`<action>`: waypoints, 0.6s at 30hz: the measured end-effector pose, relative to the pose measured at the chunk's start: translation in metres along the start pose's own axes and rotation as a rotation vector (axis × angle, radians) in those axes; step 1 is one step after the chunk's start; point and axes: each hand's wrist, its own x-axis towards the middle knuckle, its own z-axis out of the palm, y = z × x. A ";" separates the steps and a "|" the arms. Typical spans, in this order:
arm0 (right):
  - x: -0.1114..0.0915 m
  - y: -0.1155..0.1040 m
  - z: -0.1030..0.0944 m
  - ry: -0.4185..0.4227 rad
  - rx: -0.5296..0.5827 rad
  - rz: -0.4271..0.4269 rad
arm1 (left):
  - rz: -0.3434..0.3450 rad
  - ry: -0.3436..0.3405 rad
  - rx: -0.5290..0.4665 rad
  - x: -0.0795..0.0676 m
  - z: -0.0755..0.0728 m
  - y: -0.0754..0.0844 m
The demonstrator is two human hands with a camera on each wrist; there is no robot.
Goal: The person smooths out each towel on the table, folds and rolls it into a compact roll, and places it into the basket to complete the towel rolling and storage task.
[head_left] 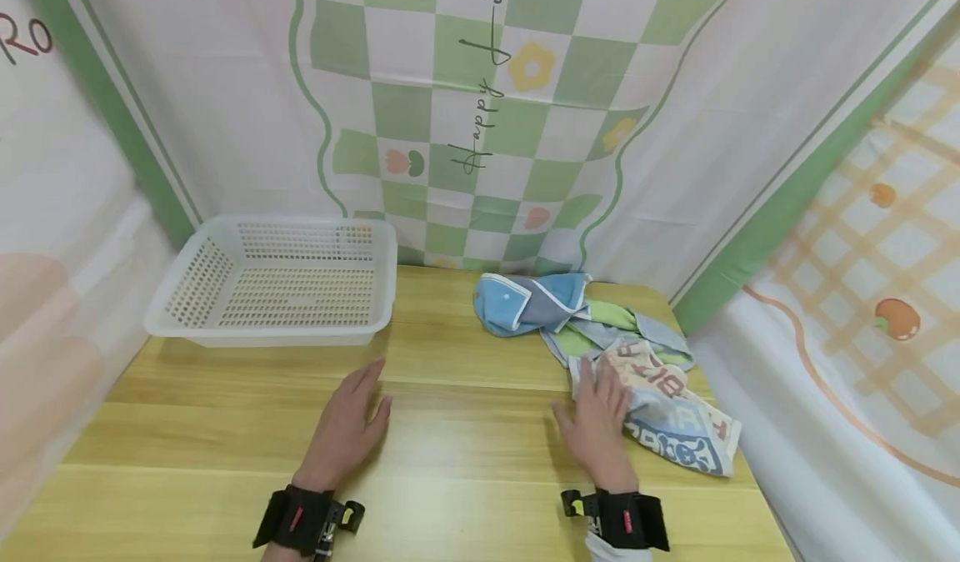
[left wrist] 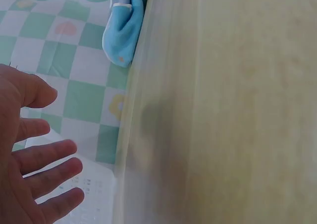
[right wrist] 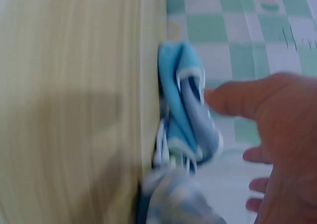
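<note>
My left hand (head_left: 347,429) hovers over the wooden table near the front of the white basket, its fingers extended and holding nothing. In the left wrist view its fingers (left wrist: 54,157) are spread apart. My right hand (head_left: 597,424) is at the left edge of a cream and blue printed cloth (head_left: 678,416), fingers extended and overlapping it in the head view. Behind that cloth lies a crumpled green and grey cloth (head_left: 573,341). A blue and grey cloth with white edging (head_left: 504,302) lies farthest back, bunched up; it also shows in the right wrist view.
The white perforated basket (head_left: 292,337) stands at the back left of the wooden table (head_left: 465,462). A green and white checked curtain (head_left: 465,103) hangs right behind the table, with more printed fabric along both sides.
</note>
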 end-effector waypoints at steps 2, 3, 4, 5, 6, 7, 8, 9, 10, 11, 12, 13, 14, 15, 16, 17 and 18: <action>-0.001 0.010 -0.009 0.005 -0.020 0.062 | -0.007 -0.014 -0.008 0.001 0.000 0.000; -0.002 0.015 -0.013 0.007 -0.032 0.095 | -0.011 -0.021 -0.012 0.001 0.000 0.001; -0.003 0.019 -0.016 0.007 -0.039 0.129 | -0.014 -0.029 -0.014 0.002 0.000 0.001; -0.004 0.022 -0.020 -0.002 -0.047 0.169 | -0.017 -0.038 -0.015 0.003 0.000 0.002; -0.006 0.025 -0.023 -0.014 -0.058 0.208 | -0.019 -0.045 -0.019 0.004 0.001 0.003; -0.007 0.029 -0.025 -0.026 -0.076 0.243 | -0.017 -0.049 -0.020 0.005 0.001 0.004; -0.008 0.031 -0.027 -0.039 -0.089 0.269 | -0.017 -0.054 -0.020 0.007 0.001 0.005; -0.009 0.032 -0.028 -0.047 -0.102 0.283 | -0.017 -0.058 -0.022 0.008 0.002 0.005; -0.010 0.033 -0.029 -0.054 -0.115 0.291 | -0.019 -0.064 -0.023 0.009 0.002 0.006; -0.012 0.035 -0.030 -0.051 -0.129 0.285 | -0.022 -0.069 -0.025 0.009 0.003 0.007; -0.013 0.035 -0.029 -0.043 -0.135 0.271 | -0.023 -0.073 -0.029 0.010 0.004 0.007; -0.014 0.035 -0.029 -0.032 -0.134 0.254 | -0.025 -0.078 -0.030 0.010 0.004 0.008; -0.014 0.035 -0.028 -0.015 -0.128 0.227 | -0.029 -0.085 -0.032 0.010 0.005 0.009; -0.015 0.034 -0.027 -0.007 -0.112 0.206 | -0.033 -0.091 -0.035 0.010 0.006 0.010; -0.016 0.032 -0.025 -0.002 -0.095 0.188 | -0.034 -0.096 -0.037 0.010 0.007 0.011; -0.017 0.029 -0.023 -0.003 -0.076 0.174 | -0.032 -0.102 -0.038 0.011 0.007 0.012; -0.018 0.026 -0.021 -0.007 -0.058 0.167 | -0.031 -0.109 -0.040 0.011 0.008 0.013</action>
